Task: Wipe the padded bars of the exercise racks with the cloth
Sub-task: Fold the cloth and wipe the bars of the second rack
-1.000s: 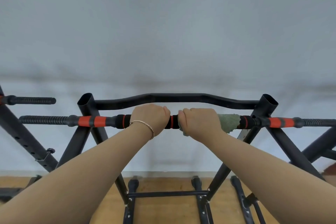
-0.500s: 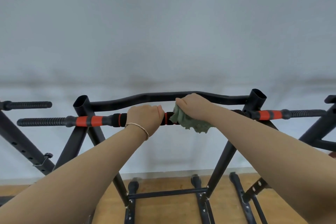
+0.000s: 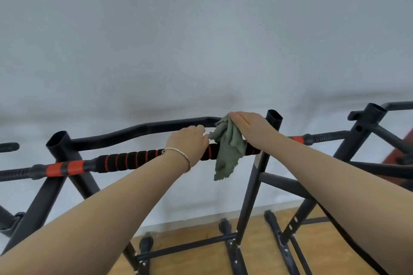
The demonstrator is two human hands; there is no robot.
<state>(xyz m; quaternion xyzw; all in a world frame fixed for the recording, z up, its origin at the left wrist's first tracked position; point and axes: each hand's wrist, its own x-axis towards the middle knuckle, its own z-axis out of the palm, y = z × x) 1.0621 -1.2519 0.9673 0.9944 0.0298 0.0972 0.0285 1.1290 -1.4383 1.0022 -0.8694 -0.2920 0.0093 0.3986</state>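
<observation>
Half a second on, the right hand (image 3: 250,129) has slid further right along the rack (image 3: 249,196) and flattened out, and the green cloth (image 3: 228,152) has dropped open from a bunch into a long loose hang. That hand lies with straight fingers over the top of the cloth, up by the right end of the curved black bar (image 3: 143,129); its thumb is hidden. The cloth drapes down across the padded bar (image 3: 131,159) near that bar's right end, its ragged lower edge dangling below. The left hand (image 3: 190,140), a thin bracelet (image 3: 178,154) at the wrist, is curled round the padded bar just left of the cloth. A second rack (image 3: 366,123) stands at the right, over a wooden floor (image 3: 201,259)
</observation>
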